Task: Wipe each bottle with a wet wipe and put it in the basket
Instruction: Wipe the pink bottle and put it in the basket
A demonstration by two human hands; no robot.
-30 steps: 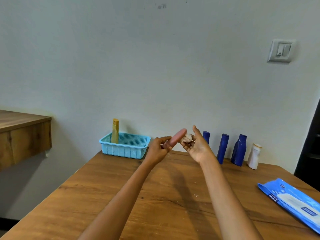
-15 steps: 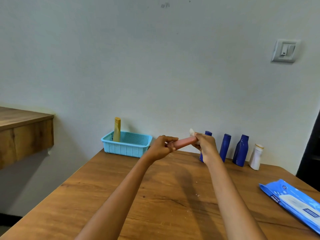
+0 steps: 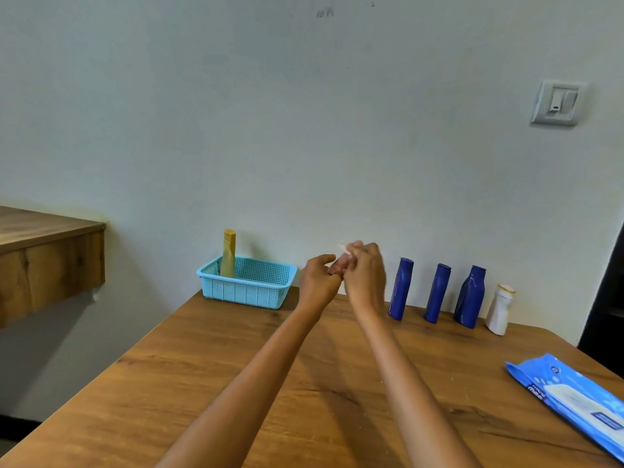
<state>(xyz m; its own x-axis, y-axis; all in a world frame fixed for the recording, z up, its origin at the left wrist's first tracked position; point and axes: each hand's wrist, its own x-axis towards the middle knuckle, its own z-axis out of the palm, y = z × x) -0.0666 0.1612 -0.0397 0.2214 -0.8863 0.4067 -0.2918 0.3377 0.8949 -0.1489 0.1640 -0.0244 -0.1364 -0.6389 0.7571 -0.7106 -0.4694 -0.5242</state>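
My left hand (image 3: 319, 280) grips the lower end of a pink bottle (image 3: 339, 265) held above the table's far middle. My right hand (image 3: 364, 271) is wrapped round the bottle's upper part with a white wet wipe (image 3: 344, 245), whose edge sticks out at the top. Most of the bottle is hidden by my hands. A light blue basket (image 3: 250, 292) stands at the back left with a yellow bottle (image 3: 229, 253) upright in it. Three blue bottles (image 3: 400, 288) (image 3: 437, 292) (image 3: 470, 296) and a white bottle (image 3: 499, 309) stand in a row along the wall.
A blue pack of wet wipes (image 3: 574, 403) lies at the table's right edge. A wooden shelf (image 3: 47, 258) juts out at the left, beyond a gap. A wall switch (image 3: 557, 103) sits high on the right. A dark doorway borders the far right.
My right hand has slid over the pink bottle with the wipe and now covers most of it. The bottle has tipped from lying sideways to more upright.
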